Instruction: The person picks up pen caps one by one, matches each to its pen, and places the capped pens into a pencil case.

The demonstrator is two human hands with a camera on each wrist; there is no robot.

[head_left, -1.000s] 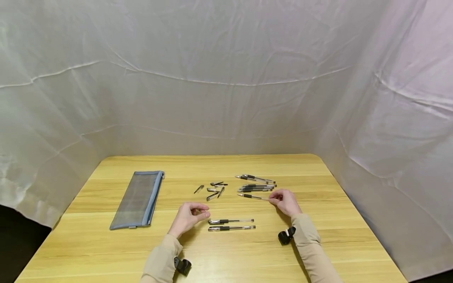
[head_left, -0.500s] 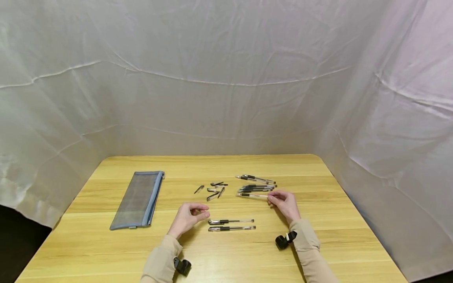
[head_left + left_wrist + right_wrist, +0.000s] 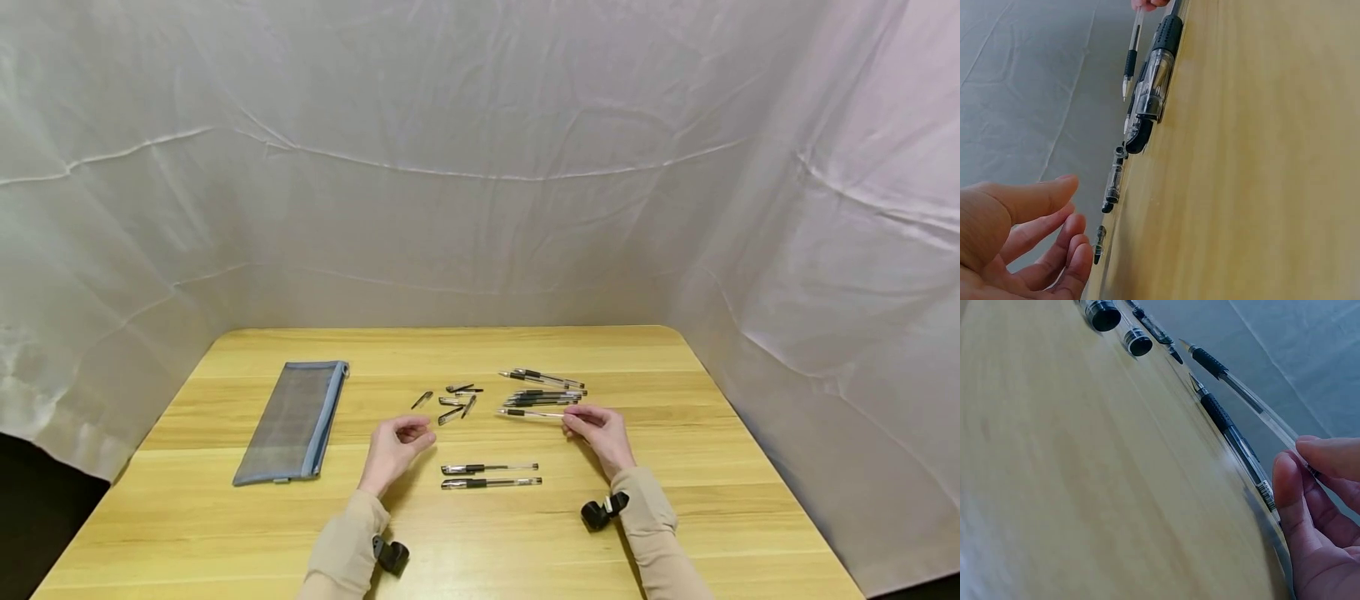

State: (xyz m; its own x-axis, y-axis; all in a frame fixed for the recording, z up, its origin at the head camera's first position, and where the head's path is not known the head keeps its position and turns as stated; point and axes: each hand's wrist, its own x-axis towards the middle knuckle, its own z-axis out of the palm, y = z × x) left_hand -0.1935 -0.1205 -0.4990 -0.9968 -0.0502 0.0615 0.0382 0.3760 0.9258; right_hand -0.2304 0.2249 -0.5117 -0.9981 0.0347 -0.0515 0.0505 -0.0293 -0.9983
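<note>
My right hand [image 3: 602, 435] pinches the rear end of a clear gel pen [image 3: 531, 413] with a black grip between thumb and fingers. In the right wrist view this pen [image 3: 1247, 395] is held up off the table, its bare tip pointing away from the hand. Loosely curled fingers and nothing in the grasp mark my left hand [image 3: 396, 450], near several loose pen caps [image 3: 450, 402]. In the left wrist view, the left hand [image 3: 1029, 240] hovers beside a cap [image 3: 1099, 244]. Two capped pens [image 3: 491, 482] lie side by side between the hands.
Several uncapped pens [image 3: 546, 394] lie grouped beyond the right hand, tips to the left. A blue mesh zip pouch [image 3: 288, 425] lies flat on the left of the wooden table [image 3: 187, 533]. Grey cloth [image 3: 480, 233] hangs around the back and sides.
My right hand has shifted slightly left and lifted the gel pen off the table. The left hand has moved a little forward and left, closer to the caps.
</note>
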